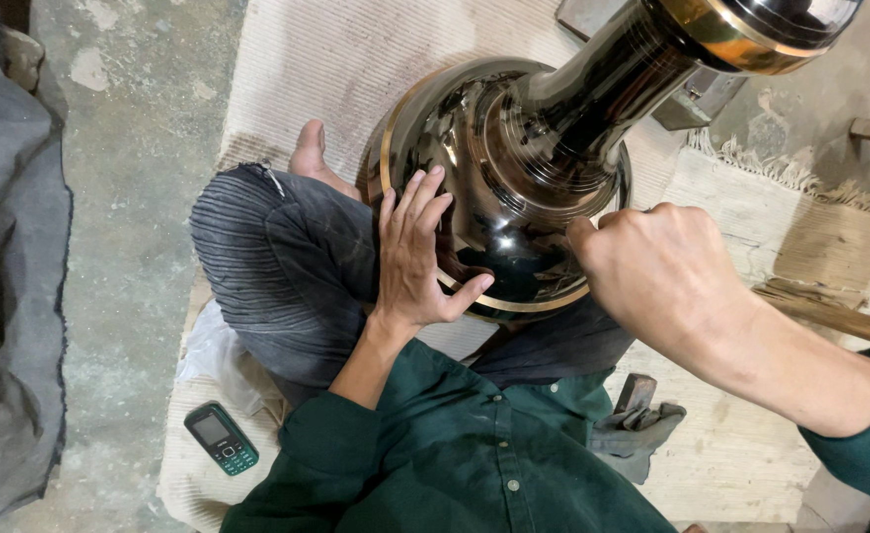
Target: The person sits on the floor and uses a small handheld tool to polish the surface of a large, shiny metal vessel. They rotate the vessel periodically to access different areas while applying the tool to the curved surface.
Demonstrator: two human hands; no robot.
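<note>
Object: a large polished metal vessel [514, 168], dark and mirror-bright, with a brass-coloured band around its widest rim.
Shape: a broad rounded body narrowing through stepped rings into a long neck, which ends in a flared, gold-banded top at the upper right of the frame.
Pose: tilted, neck pointing up and to the right, body resting against the seated person's lap.
Surface: highly reflective; possibly lightly smudged, though the glare makes that hard to tell.
Contact: a hand lies flat on each side of the body.
</note>
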